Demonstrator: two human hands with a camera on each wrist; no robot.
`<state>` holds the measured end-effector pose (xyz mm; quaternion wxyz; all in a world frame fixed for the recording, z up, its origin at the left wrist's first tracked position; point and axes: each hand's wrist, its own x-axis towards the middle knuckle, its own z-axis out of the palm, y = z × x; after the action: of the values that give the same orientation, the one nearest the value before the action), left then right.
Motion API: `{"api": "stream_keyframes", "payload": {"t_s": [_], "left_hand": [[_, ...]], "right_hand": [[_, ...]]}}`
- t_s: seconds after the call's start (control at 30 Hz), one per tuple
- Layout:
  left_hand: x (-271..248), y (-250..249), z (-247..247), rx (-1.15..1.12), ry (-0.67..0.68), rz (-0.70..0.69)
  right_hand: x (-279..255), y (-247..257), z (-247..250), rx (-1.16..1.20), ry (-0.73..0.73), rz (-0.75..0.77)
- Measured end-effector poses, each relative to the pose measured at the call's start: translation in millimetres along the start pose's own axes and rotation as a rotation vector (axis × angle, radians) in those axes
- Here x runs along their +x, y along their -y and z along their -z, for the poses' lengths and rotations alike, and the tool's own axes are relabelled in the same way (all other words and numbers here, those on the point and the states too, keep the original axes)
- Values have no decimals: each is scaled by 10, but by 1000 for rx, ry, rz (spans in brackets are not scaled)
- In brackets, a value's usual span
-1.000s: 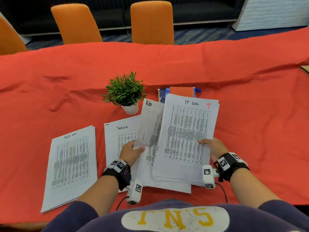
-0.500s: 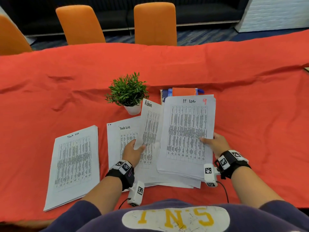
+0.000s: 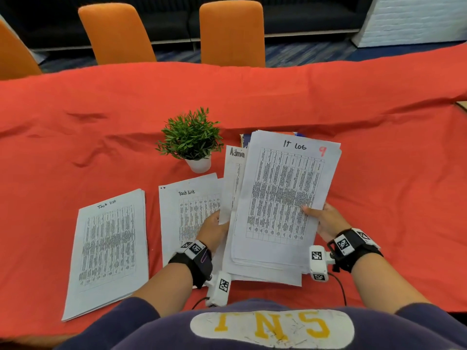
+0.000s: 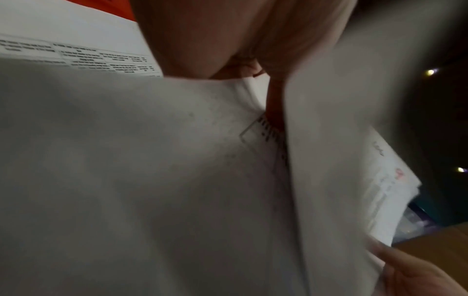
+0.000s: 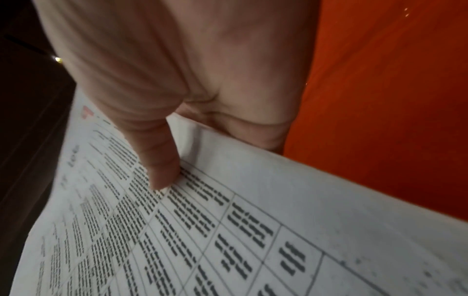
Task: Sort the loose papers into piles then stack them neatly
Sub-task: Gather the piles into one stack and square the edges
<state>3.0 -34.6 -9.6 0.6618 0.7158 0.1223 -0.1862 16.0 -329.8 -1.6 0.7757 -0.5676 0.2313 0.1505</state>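
A thick bundle of printed sheets headed "IT log" (image 3: pixel 283 198) is lifted off the red cloth, tilted toward me. My right hand (image 3: pixel 326 219) grips its right edge, thumb (image 5: pixel 157 160) pressed on the top sheet. My left hand (image 3: pixel 213 231) pinches a sheet headed "Admin" (image 3: pixel 233 178) standing just left of the bundle; the fingers are hidden behind paper. A "Task list" sheet (image 3: pixel 187 213) lies flat under the left hand. A neat "Task list" pile (image 3: pixel 108 248) lies on the left. The left wrist view is filled with blurred paper (image 4: pixel 152 180).
A small potted plant (image 3: pixel 192 140) in a white pot stands just behind the papers. A blue and orange book edge (image 3: pixel 242 138) peeks out behind the bundle. The red tablecloth (image 3: pixel 391 173) is wrinkled. Orange chairs (image 3: pixel 232 31) line the far side.
The right hand has raised and tilted the "IT log" bundle toward me. The "Admin" sheet has slid further behind its left edge, showing less. The left pile has not moved.
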Motion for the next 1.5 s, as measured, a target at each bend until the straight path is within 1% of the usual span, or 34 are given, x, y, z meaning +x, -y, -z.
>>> {"api": "stream_keyframes", "payload": {"t_s": [0.07,0.13,0.2,0.27,0.33,0.4,0.43,0.5,0.67,0.8,0.87,1.0,1.1,1.17,1.27,1.3,1.37,1.43,1.5], "left_hand": [[10,-5,-49,50,-2,-15],[37,15,-86,82,-8,-20],[69,53,-125,107,15,-18],[121,122,-138,211,17,-10],[188,208,-115,403,-62,21],[247,273,-69,560,-167,91],[280,298,-43,604,-200,135],[312,307,-16,630,-216,211],[363,303,-48,502,-185,243],[354,217,-89,611,-112,168],[318,133,-64,598,-135,133],[213,-110,158,528,-250,-52],[127,-323,384,496,-323,-183],[65,-484,514,444,-341,-233],[-25,-688,617,319,-321,-307],[-54,-731,610,266,-313,-313],[-107,-781,531,151,-274,-282],[-108,-768,414,73,-232,-224],[-65,-706,303,59,-209,-166]], "right_hand": [[12,-11,1,-42,4,8],[49,-30,7,-124,-22,22],[96,-51,31,-231,-80,23],[115,-51,85,-340,-150,20],[108,-33,160,-431,-208,40],[89,-2,243,-501,-261,81],[81,11,291,-525,-282,100],[49,44,357,-536,-302,116],[-36,65,409,-534,-315,159],[-55,76,378,-535,-299,192],[-36,84,385,-549,-309,209],[4,118,447,-586,-398,240],[13,165,525,-521,-453,211],[15,201,572,-458,-481,197],[-2,255,572,-329,-487,203],[2,268,551,-284,-478,204],[28,287,457,-229,-440,189],[79,270,346,-164,-369,171],[106,236,182,-94,-275,159]]}}
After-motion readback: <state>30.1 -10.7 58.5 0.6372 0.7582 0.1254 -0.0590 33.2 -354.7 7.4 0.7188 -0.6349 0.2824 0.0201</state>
